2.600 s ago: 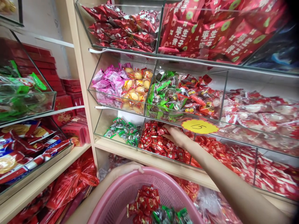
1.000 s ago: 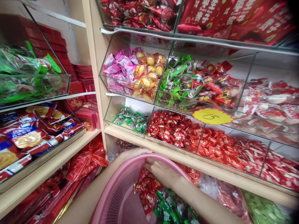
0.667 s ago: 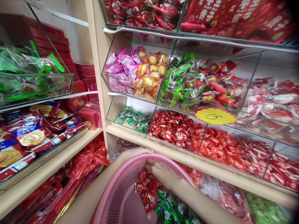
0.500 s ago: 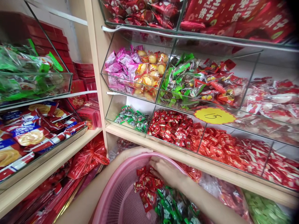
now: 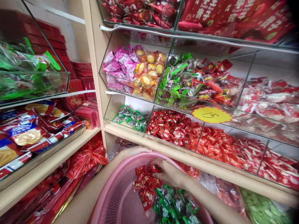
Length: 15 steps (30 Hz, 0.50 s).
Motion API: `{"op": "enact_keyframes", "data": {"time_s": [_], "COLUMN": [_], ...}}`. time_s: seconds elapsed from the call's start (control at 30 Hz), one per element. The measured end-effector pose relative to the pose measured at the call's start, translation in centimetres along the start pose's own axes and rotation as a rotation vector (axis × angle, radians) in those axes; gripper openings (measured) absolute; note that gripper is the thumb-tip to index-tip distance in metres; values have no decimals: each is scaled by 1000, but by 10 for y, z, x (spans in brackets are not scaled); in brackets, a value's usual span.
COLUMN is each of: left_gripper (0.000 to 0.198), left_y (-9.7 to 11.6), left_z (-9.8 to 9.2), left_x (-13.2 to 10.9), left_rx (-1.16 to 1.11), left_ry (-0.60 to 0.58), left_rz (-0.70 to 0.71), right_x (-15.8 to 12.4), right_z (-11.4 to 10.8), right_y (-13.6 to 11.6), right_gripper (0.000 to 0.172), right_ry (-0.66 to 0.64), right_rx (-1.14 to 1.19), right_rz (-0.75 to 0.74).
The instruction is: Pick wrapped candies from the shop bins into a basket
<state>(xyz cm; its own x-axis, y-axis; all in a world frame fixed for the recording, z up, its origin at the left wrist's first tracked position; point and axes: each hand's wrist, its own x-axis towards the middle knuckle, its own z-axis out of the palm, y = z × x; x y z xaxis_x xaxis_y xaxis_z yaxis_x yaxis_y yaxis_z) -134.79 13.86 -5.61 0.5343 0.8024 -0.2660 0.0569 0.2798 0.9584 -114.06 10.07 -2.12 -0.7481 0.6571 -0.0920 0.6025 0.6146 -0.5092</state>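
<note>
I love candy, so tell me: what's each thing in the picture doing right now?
pink basket, partly filled, held at its rim.
left hand, curled over the basket's rim.
right hand, inside the basket on the red candies, grip unclear.
red candies, piled in the basket.
green candies, piled beside them.
shelf bin of red candies, open-topped, full.

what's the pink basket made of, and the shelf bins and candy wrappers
Basket: looks like moulded plastic, matt pink, fine grid of holes.
Bins: clear glossy sheet, acrylic or glass; see-through with reflections.
Wrappers: shiny crinkled film, probably plastic or foil.
</note>
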Motion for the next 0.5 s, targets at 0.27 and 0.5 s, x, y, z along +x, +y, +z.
{"op": "enact_keyframes", "data": {"time_s": [0.27,0.5], "left_gripper": [42,42], "left_y": [-3,-4], "left_z": [1,1], "left_x": [2,1], "left_rx": [-59,-62], "left_ry": [-61,-66], "left_rz": [-16,-16], "right_x": [11,14], "right_z": [5,21], "right_y": [-20,-12], "right_gripper": [26,25], "right_ry": [-40,0], "right_rx": [-470,-635], "right_rz": [-37,-48]}}
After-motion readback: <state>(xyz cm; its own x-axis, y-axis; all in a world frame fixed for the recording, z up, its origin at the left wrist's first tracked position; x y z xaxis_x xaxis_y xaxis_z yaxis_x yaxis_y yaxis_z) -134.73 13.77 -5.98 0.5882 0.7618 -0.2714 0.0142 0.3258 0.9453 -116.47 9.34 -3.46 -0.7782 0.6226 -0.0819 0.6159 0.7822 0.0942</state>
